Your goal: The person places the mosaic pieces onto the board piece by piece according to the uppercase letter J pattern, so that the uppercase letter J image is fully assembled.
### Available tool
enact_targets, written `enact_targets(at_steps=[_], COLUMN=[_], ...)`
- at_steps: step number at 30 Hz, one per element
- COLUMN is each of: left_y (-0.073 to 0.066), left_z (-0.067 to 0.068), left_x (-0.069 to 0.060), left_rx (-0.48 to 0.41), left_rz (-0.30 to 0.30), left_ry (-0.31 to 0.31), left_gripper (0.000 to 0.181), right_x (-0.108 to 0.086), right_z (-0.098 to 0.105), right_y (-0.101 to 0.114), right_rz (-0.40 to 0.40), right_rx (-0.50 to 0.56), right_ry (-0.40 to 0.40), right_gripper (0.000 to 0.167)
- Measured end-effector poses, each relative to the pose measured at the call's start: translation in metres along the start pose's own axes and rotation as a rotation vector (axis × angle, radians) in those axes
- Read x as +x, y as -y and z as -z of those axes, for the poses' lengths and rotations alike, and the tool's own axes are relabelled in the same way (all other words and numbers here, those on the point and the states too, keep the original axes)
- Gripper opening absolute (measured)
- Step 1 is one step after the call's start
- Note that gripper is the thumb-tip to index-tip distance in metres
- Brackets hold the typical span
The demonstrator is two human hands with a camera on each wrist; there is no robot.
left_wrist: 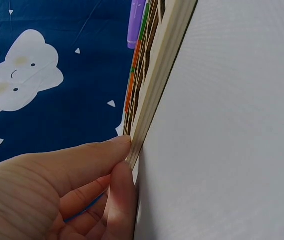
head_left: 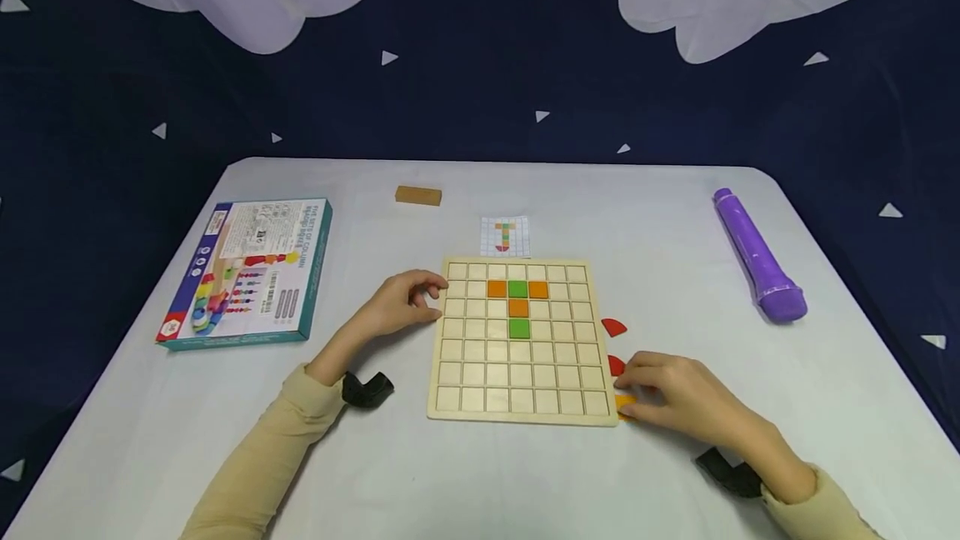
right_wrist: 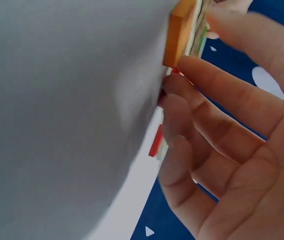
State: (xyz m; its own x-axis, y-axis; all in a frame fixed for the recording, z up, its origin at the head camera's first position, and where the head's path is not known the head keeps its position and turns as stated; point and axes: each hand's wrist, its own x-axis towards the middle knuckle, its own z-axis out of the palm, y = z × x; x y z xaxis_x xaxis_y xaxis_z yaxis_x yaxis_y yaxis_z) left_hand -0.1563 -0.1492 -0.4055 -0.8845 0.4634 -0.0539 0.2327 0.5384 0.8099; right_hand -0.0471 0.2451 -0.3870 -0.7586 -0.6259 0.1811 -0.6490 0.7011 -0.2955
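Observation:
A wooden grid board [head_left: 457, 398] lies flat in the middle of the table. Orange and green square tiles [head_left: 519, 329] form a T in its upper cells. At the board's left edge rests my left hand [head_left: 401, 300], thumb and index fingertips touching the rim; its wrist view shows the wooden edge [left_wrist: 154, 80] up close. Beside the lower right edge, my right hand [head_left: 678, 394] pinches an orange tile [right_wrist: 178, 35] between thumb and index finger, low over the table. Two red rounded pieces [head_left: 614, 327] lie just beyond that hand, one partly covered by its fingers.
Behind the board lies a pattern card [head_left: 505, 237] showing a coloured T with a red base. A brown block [head_left: 418, 196] is farther back. A boxed game [head_left: 247, 273] sits at left, a purple microphone-shaped object [head_left: 757, 257] at right.

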Motion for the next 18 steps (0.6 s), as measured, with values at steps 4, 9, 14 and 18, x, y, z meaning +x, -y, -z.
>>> enact_targets(at_steps=[4, 9, 14, 18], left_y=[0.0021, 0.0023, 0.0014, 0.0006], left_z=[-0.0011, -0.0021, -0.0021, -0.0019], left_x=[0.0007, 0.0005, -0.0009, -0.0009], left_rx=[-0.007, 0.0, 0.0, 0.006], left_rz=[-0.01, -0.011, 0.003, 0.01], left_ry=[0.001, -0.004, -0.008, -0.015], left_gripper=[0.041, 0.041, 0.041, 0.041], right_x=[-0.0031, -0.0045, -0.0037, -0.0032], right_z=[0.0003, -0.0002, -0.0019, -0.0033], right_y=[0.0013, 0.0042, 0.0065, 0.0076], right_rz=[-0.019, -0.02, -0.028, -0.028], right_rx=[0.019, 0.024, 0.035, 0.05], right_ry=[0.02, 0.019, 0.033, 0.047], right_gripper=[0.023, 0.028, 0.028, 0.026])
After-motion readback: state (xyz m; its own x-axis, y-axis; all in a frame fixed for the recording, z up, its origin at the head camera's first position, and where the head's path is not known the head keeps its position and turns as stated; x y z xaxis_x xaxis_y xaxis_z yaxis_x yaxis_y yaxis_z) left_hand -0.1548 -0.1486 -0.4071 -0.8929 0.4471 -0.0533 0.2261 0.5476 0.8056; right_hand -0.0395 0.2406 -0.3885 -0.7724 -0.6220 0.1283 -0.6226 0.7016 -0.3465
